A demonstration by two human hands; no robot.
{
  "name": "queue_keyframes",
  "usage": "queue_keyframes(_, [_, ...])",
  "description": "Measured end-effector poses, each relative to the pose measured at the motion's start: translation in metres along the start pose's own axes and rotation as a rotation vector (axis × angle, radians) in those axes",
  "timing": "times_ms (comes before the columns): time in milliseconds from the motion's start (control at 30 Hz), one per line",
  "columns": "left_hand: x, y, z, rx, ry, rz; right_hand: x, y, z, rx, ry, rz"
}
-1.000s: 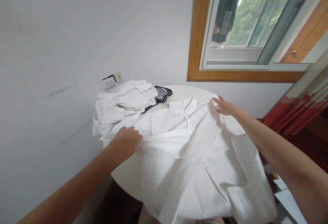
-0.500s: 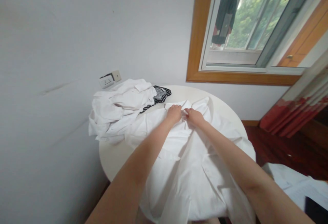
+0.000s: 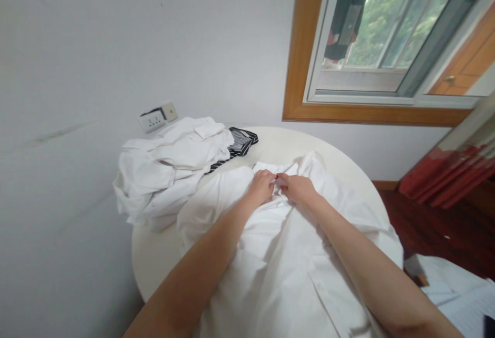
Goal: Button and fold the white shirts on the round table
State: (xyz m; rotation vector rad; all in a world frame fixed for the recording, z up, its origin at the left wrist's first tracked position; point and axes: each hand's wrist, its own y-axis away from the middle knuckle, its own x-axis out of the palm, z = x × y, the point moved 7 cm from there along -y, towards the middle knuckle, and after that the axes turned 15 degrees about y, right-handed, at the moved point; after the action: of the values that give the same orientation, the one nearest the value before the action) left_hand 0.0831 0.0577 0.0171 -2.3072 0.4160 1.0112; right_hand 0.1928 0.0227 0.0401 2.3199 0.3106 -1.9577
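A large white coat [image 3: 286, 271] lies spread over a round table, its front facing up and its near end hanging toward me. Near its collar end, my left hand [image 3: 263, 186] is closed with bent fingers on the fabric. Opposite it, my right hand [image 3: 296, 187] pinches the cloth between thumb and fingers. The fingertips of both hands almost meet at the coat's front edge. Whether a button is between them is too small to tell.
The round white table [image 3: 154, 260] stands against the wall. Crumpled white clothes [image 3: 170, 167] and a black-and-white striped cloth [image 3: 242, 142] lie at its back left. A wall socket [image 3: 152, 119] is behind them. Papers [image 3: 456, 291] lie at lower right, near a red curtain [image 3: 444, 173].
Both hands have come slightly nearer to me with the coat's collar end, and their fingertips are closer together. The view has shifted a little.
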Motion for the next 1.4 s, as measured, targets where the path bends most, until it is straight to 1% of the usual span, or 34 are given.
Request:
queue_keyframes(67, [-0.001,0.000,0.001,-0.002,0.026,-0.010,0.003,-0.001,-0.003,0.026,-0.024,-0.013])
queue_keyframes(133, [-0.003,0.000,0.003,-0.011,0.060,-0.022,0.009,-0.003,-0.010,0.076,-0.110,-0.031])
queue_keyframes(233, [-0.006,-0.002,0.005,-0.020,0.106,-0.028,0.020,-0.008,-0.019,0.103,-0.315,-0.102])
queue_keyframes(367, [-0.012,-0.003,0.001,0.064,0.228,-0.003,0.030,-0.013,-0.027,0.070,-0.645,-0.240])
queue_keyframes(433, [-0.014,-0.003,0.000,0.103,0.277,0.014,0.036,-0.015,-0.028,0.044,-0.814,-0.247])
queue_keyframes(500, [-0.016,-0.003,0.001,0.112,0.293,0.029,0.040,-0.017,-0.028,0.021,-0.969,-0.225])
queue_keyframes(567, [-0.017,-0.003,0.004,0.093,0.304,0.048,0.042,-0.018,-0.027,0.006,-1.088,-0.211])
queue_keyframes(633, [-0.017,-0.003,0.006,0.061,0.336,0.067,0.042,-0.018,-0.026,-0.006,-1.161,-0.206])
queue_keyframes(700, [-0.019,-0.002,0.007,0.039,0.365,0.069,0.041,-0.018,-0.025,-0.024,-1.200,-0.183])
queue_keyframes(767, [-0.021,-0.002,0.006,0.029,0.370,0.043,0.040,-0.018,-0.022,-0.051,-1.223,-0.147])
queue_keyframes(867, [-0.024,0.000,0.004,0.017,0.342,0.012,0.040,-0.018,-0.020,-0.083,-1.244,-0.104])
queue_keyframes(967, [-0.024,0.000,0.003,-0.012,0.283,0.004,0.041,-0.019,-0.019,-0.091,-1.244,-0.098])
queue_keyframes(1133, [-0.025,0.002,0.004,-0.083,0.146,-0.038,0.044,-0.019,-0.017,-0.080,-1.155,-0.086])
queue_keyframes(1267, [-0.025,0.004,0.004,-0.136,0.065,-0.057,0.044,-0.018,-0.018,-0.084,-1.074,-0.105])
queue_keyframes(1400, [-0.024,0.005,0.001,-0.138,-0.011,-0.059,0.040,-0.016,-0.020,-0.064,-1.021,-0.115])
